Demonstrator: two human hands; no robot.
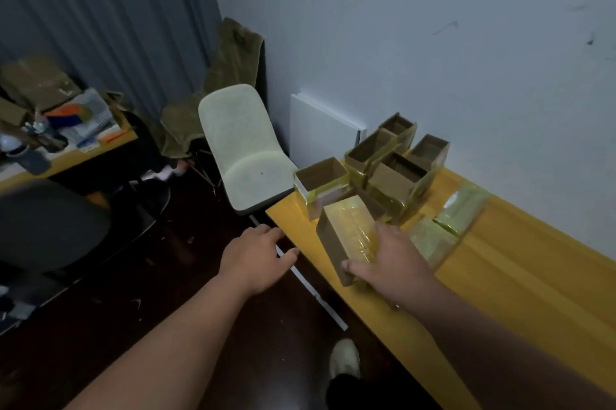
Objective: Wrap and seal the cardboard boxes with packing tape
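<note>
A closed cardboard box (343, 229) wrapped in glossy yellowish tape sits near the left end of the yellow table (520, 276). My right hand (393, 263) holds it from the near side, thumb against its front edge and fingers over its top. My left hand (256, 256) hovers off the table's left edge with relaxed fingers, holding nothing. Behind the held box stand several open-topped cardboard boxes (396, 173) with tape around their sides. Two flat tape-wrapped boxes (446, 226) lie to the right of my right hand.
A pale green chair (246, 156) stands by the table's left end. A white board (323, 129) leans on the wall. A cluttered desk (63, 129) and a dark chair (50, 223) are at left. My shoe (345, 359) is on the dark floor.
</note>
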